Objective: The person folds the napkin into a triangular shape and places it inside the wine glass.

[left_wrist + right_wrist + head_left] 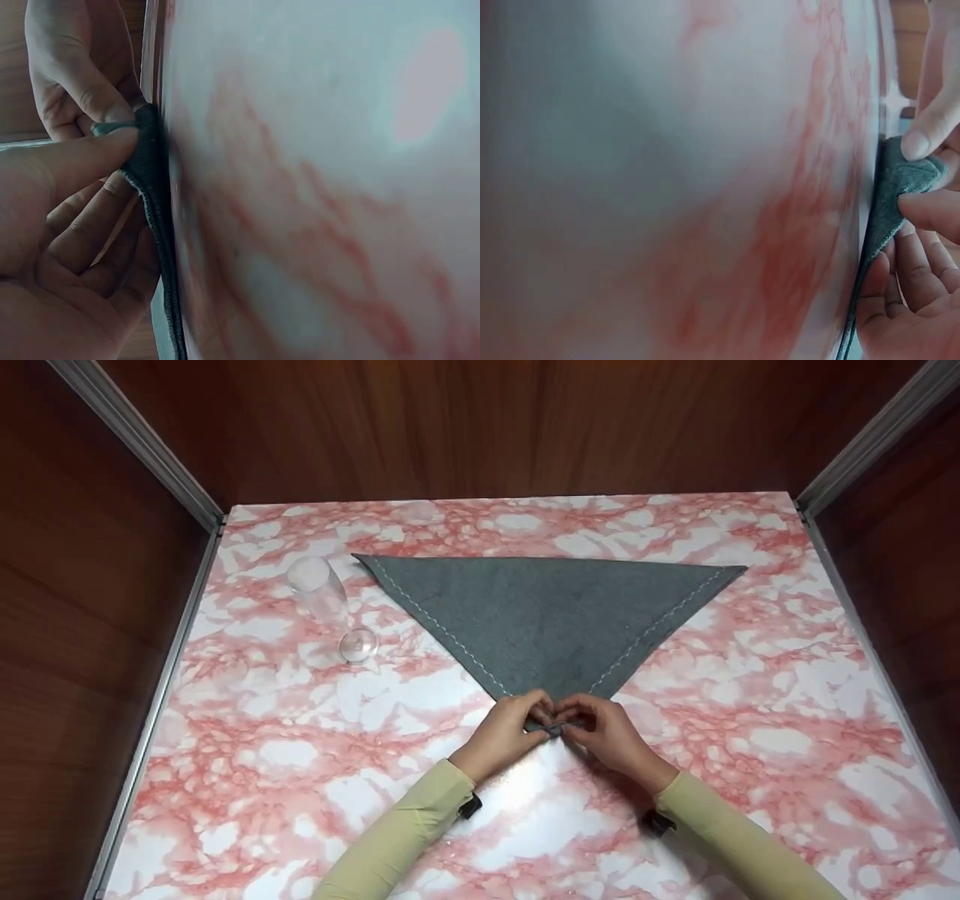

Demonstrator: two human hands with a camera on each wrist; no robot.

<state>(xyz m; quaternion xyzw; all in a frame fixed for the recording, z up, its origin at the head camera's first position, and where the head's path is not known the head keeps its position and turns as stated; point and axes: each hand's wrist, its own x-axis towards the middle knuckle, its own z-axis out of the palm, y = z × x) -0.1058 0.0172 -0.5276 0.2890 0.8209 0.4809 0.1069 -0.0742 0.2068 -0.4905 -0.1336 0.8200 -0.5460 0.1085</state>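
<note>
Now your left hand (504, 731) and right hand (616, 735) both pinch the near corner of the grey cloth (525, 619), spread on the desk (285, 825) as a broad triangle, long edge away from you, pale dashed stitching down both slanting sides, that tip bent between your thumbs

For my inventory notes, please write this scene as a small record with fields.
cloth: grey cloth, triangular, flat except near corner
left hand: left hand pinches near corner
right hand: right hand pinches same corner
glass: clear glass, left of cloth
table: table, red-and-white marbled
sleeves: sleeves, pale yellow-green
</note>
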